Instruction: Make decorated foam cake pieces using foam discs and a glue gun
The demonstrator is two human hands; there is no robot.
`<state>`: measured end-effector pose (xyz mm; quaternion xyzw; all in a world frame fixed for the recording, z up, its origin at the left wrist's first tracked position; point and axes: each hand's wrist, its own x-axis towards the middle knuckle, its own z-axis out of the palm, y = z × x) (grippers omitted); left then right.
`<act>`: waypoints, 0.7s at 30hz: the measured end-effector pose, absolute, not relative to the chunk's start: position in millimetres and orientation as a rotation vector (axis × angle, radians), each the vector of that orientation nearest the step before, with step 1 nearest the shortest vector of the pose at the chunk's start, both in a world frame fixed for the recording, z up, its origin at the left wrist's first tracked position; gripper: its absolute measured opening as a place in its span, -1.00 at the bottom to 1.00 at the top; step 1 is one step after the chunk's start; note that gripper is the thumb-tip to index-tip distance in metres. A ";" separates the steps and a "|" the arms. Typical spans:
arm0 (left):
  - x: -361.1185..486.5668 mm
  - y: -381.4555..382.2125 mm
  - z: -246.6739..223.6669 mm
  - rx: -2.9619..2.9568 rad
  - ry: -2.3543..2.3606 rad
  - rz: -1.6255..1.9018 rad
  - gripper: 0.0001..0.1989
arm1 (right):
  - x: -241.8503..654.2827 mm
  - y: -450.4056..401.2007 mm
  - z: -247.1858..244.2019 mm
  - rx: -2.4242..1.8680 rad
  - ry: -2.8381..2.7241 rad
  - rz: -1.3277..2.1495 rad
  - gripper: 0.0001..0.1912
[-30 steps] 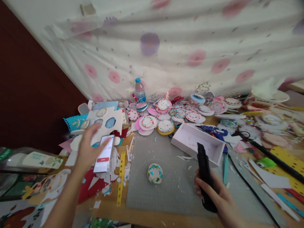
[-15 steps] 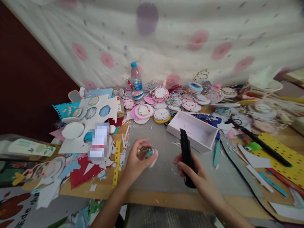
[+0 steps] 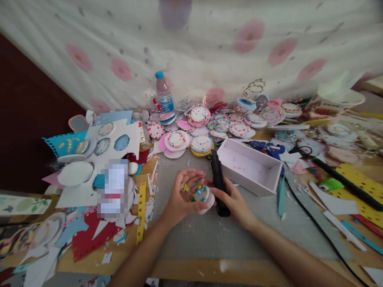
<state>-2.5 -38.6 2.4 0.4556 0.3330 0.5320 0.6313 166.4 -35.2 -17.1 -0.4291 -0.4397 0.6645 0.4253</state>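
Note:
My left hand (image 3: 188,195) is closed around a small round white craft piece (image 3: 208,200) at the middle of the mat. Blue, yellow and green stars on a thin strand stand up from it, and its far side is hidden by my fingers. My right hand (image 3: 233,199) grips a long black stapler (image 3: 220,183), held upright with its narrower end pointing away. The stapler is right beside the craft piece; whether the two touch, I cannot tell. Both are over the grey cutting mat (image 3: 179,235).
A white open box (image 3: 251,167) holds a few pink bits. Decorated discs (image 3: 176,139) are piled along the back, near a water bottle (image 3: 164,93). On the left lie a yellow ruler (image 3: 141,213) and paper scraps; on the right, teal tweezers (image 3: 280,197) and a black cable (image 3: 311,229).
My right hand has brought the stapler leftward, up against my left hand. The craft piece has shifted slightly right and turned, with fingers more spread above it. The camera view has moved a little.

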 end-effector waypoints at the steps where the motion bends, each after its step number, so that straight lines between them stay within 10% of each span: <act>1: -4.3 -38.6 -1.4 1.047 0.776 1.221 -0.30 | 165.9 -35.4 -18.1 -1.076 -1.086 1.656 -0.62; 21: -14.8 -33.1 5.6 0.625 0.916 1.125 -0.56 | 160.8 -37.2 -11.6 -1.249 -1.287 1.392 -0.63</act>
